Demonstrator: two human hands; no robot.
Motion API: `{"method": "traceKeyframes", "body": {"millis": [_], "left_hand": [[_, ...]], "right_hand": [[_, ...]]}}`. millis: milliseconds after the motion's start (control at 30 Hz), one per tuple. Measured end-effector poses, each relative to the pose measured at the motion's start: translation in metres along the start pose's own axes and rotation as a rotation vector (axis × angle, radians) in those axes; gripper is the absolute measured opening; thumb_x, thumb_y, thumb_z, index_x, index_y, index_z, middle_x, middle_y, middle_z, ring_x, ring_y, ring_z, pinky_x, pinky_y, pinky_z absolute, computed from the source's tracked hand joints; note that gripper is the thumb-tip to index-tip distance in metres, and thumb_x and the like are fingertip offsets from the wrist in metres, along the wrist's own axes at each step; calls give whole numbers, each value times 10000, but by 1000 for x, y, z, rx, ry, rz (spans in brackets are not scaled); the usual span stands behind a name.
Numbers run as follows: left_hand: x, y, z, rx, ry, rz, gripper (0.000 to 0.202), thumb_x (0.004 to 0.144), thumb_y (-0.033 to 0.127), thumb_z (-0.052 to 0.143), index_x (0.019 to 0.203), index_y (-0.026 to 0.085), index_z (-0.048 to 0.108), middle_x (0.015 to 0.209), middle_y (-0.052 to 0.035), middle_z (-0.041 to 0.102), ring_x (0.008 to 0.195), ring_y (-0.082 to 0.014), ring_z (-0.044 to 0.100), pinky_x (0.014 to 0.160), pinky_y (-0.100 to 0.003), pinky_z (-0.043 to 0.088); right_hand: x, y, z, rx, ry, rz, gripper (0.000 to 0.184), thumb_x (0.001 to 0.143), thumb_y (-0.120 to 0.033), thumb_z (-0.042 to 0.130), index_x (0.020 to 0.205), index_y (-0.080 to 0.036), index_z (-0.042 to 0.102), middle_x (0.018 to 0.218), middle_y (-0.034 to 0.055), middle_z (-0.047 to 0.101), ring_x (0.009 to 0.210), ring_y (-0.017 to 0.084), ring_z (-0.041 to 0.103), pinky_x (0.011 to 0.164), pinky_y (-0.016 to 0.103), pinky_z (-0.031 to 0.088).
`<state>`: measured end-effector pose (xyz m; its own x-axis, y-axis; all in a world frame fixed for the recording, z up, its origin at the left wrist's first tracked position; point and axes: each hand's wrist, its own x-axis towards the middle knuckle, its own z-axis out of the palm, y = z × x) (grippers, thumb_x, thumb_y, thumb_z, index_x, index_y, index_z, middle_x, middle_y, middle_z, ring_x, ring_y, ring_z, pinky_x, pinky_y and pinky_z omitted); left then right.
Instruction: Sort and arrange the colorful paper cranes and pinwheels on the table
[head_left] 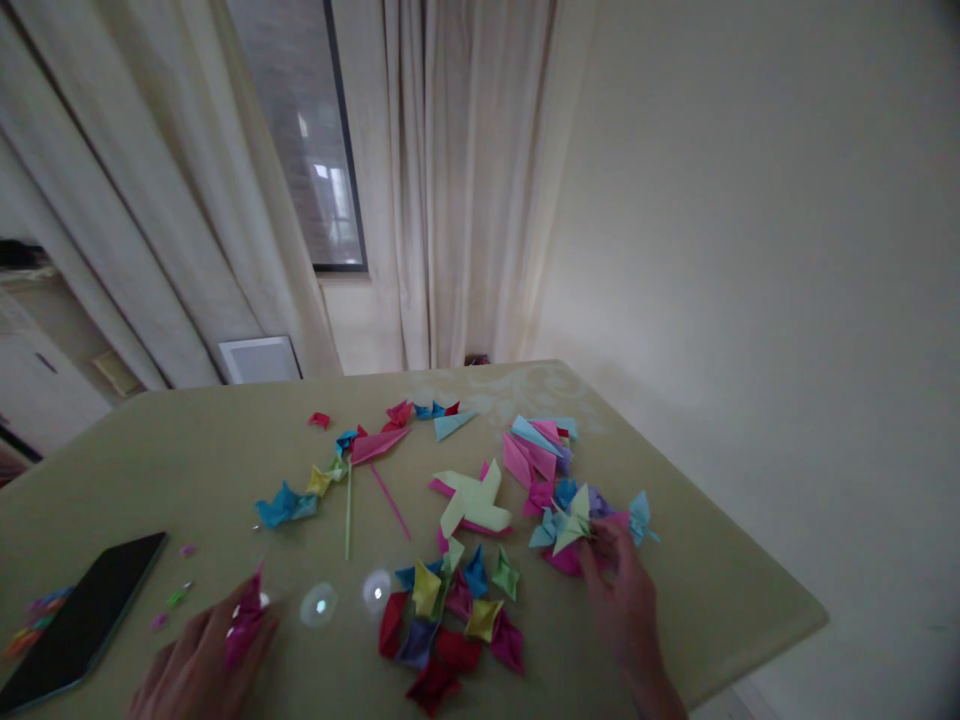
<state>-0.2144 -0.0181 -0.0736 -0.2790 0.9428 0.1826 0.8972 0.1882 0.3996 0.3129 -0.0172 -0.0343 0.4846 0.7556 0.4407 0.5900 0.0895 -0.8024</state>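
Observation:
At the table's near left, my left hand [206, 655] is closed around a magenta folded-paper piece [244, 625], whose pointed tip sticks up past the fingers. On the right, my right hand [624, 595] has thumb and fingers pinched at a pale green origami piece [576, 522] with pointed wings, possibly a crane. That piece sits over a cluster of blue, purple and pink folded papers; a light blue origami piece [640, 518] lies just beyond the hand. Between the hands spreads a pile of small origami pieces [439, 655] in red, yellow, blue and green.
A black tablet [86, 610] lies at the left edge. A green paper pinwheel [472, 500] rests mid-table, near a green stick [348, 510] and a pink stick [390, 500]. Pink and blue paper planes [532, 450] lie behind. Small clips or beads [178, 597] are scattered beside the tablet.

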Motion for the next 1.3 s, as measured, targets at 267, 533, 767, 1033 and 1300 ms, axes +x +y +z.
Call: {"method": "traceKeyframes", "body": {"millis": [267, 533, 767, 1033, 1300], "left_hand": [[-7, 33, 1, -288, 26, 10, 471, 871, 635, 567, 1126, 283, 748, 1067, -70, 811, 960, -306, 780, 852, -442, 646], [-41, 123, -9, -972, 14, 32, 665, 797, 596, 839, 1359, 302, 643, 1218, -80, 790, 1089, -301, 776, 925, -402, 670], [-65, 185, -4, -1301, -346, 310, 670, 863, 412, 854, 1480, 376, 594, 1214, -81, 763, 1114, -272, 758, 964, -344, 643], [-48, 176, 5, -1060, -328, 421, 553, 935, 390, 773, 1465, 371, 617, 1490, -91, 652, 1317, -291, 675, 1085, -386, 597], [57, 98, 8, -91, 227, 279, 522, 1013, 458, 422, 1365, 148, 649, 1407, -212, 639, 1311, -417, 594, 1111, -643, 488]], "right_hand": [[-3, 4, 1, -139, 88, -155, 432, 1017, -571, 578, 1176, -193, 713, 1092, 148, 749, 898, 276, 732, 799, 423, 620], [-39, -56, 24, 179, -157, -134, 252, 1023, -453, 656, 1064, -220, 739, 935, 81, 749, 785, 215, 693, 712, 308, 563], [-59, -130, 56, 711, -909, 218, 487, 938, -588, 761, 1272, -240, 699, 1115, 93, 777, 1025, 253, 737, 901, 359, 568], [-46, -110, 50, 610, -643, 170, 304, 931, -509, 772, 1003, -215, 744, 941, 69, 766, 872, 229, 740, 797, 322, 596], [35, -22, -13, 24, 76, -106, 398, 946, -548, 679, 1104, -185, 726, 1086, 145, 749, 901, 274, 760, 794, 401, 645]]}}
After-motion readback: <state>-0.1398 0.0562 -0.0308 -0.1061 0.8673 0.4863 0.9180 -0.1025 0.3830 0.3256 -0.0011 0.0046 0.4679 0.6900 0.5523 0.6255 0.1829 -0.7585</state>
